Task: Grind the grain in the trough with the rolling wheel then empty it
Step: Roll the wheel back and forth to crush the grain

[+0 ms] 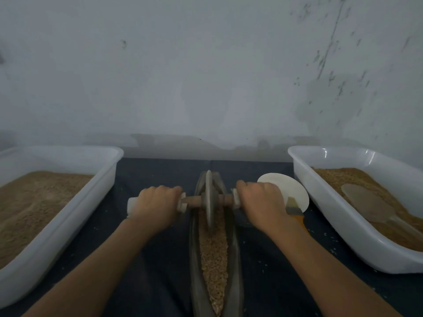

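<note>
A: Grain point(214, 255) fills the long narrow trough point(235, 271) running up the centre of the frame from the bottom edge. The rolling wheel point(209, 197) stands on edge in it, towards the upper end.

B: And the hands?

A: Left hand point(155, 202) is wrapped round the left end of the axle point(194, 200), right hand point(258, 200) round the right end, one on each side of the trough.

B: What might go wrong?

A: Uneven pressure could tilt the wheel out of the groove, I'd guess, and spill grain onto the dark cloth point(160, 172). The right hand also sits just beside a pale round dish point(295, 191) and a brush point(294, 208); a wide stroke could knock them.

B: Where would it be emptied?

A: Cannot tell. White tubs at left point(109, 175) and right point(304, 177) both hold brown material.
</note>
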`<state>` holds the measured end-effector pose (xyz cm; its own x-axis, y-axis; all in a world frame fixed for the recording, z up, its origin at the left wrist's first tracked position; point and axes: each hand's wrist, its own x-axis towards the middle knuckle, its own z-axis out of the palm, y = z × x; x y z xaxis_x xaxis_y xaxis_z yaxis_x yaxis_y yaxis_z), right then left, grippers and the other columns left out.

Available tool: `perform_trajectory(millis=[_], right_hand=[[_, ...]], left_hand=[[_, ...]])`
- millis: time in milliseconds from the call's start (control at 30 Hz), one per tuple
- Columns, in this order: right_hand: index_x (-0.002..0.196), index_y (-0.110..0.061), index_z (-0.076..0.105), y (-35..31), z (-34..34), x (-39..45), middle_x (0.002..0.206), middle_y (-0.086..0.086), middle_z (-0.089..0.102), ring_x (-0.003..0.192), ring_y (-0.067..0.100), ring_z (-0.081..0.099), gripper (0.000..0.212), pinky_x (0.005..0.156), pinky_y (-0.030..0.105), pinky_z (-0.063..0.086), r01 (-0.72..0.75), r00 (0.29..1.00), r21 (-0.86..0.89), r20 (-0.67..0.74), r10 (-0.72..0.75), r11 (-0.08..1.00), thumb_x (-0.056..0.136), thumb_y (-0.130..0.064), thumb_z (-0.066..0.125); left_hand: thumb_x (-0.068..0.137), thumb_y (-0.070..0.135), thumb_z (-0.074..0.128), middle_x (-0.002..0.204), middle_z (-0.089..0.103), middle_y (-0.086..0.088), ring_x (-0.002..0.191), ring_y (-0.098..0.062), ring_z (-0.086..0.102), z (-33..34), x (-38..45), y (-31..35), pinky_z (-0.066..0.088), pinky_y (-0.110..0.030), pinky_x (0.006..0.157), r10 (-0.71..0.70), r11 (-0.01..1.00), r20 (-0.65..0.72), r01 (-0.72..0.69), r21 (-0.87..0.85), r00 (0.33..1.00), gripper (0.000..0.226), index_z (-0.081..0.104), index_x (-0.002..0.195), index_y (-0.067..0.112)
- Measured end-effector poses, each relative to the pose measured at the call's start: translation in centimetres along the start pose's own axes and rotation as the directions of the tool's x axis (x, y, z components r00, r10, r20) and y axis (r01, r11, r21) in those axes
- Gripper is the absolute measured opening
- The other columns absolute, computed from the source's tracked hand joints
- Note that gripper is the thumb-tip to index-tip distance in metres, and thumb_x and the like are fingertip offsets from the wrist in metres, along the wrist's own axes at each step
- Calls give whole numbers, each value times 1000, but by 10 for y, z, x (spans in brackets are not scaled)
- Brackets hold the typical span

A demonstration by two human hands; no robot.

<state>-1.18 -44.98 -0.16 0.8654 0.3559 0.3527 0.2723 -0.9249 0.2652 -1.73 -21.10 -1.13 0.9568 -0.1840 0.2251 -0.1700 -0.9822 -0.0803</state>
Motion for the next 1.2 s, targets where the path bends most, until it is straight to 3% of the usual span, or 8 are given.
perform_trajectory(millis=[133,267,367,567,700,900,1067,1200], right_hand=[[103,-22,47,-4,-22,-38,98,-1,61,83,18,59,24,68,29,43,57,988,51,139,-63,997,85,-26,63],[87,-26,53,-10,-57,-82,76,-3,61,62,13,57,39,48,25,22,85,979,46,184,-92,995,60,-32,80],[103,-27,40,-8,-47,-81,101,-5,57,87,16,56,27,64,29,30,79,956,118,273,-109,990,85,-29,60],[100,-22,47,-1,-3,-27,93,-1,64,79,18,61,19,72,34,50,28,995,110,96,-38,994,87,-27,60],[93,-20,50,3,4,7,82,0,64,70,22,61,20,57,29,34,38,999,10,-12,-38,999,83,-31,64],[107,-23,46,2,-16,-41,102,-1,61,88,18,60,25,81,35,49,66,980,159,177,-95,985,87,-24,61],[78,-24,56,-4,-34,-92,60,-1,54,49,16,53,29,43,26,28,67,991,129,108,-81,989,61,-20,78],[96,-21,53,-3,-17,-65,82,-1,60,71,21,61,13,55,31,37,29,988,141,147,-50,990,85,-19,58]], left_hand=[[85,46,56,78,52,12,68,-6,52,-3,-42,3,41,-26,64,32,999,77,-30,-26,997,19,40,87,37],[80,53,53,74,46,18,63,-1,42,-19,-83,6,31,-25,59,74,996,135,-67,-51,988,24,32,80,42],[80,53,54,76,45,17,64,-2,41,-23,-85,9,29,-26,59,74,997,136,-76,6,988,27,30,82,42],[82,44,58,67,43,13,60,-5,43,4,-28,1,34,-27,58,3,1000,-4,-3,29,1000,26,34,78,37],[83,43,58,65,44,11,57,-7,43,11,0,-5,33,-27,55,-30,999,-36,31,12,999,20,40,78,34],[81,50,56,68,43,14,58,-2,40,-1,-48,2,32,-26,57,7,1000,46,-8,17,999,28,31,77,38],[80,61,48,71,39,16,56,-2,30,-23,-86,11,23,-27,55,35,997,117,-43,61,992,28,26,74,46],[83,48,54,74,43,15,63,-2,39,-20,-62,13,31,-27,61,-11,999,131,7,35,991,28,29,77,37]])
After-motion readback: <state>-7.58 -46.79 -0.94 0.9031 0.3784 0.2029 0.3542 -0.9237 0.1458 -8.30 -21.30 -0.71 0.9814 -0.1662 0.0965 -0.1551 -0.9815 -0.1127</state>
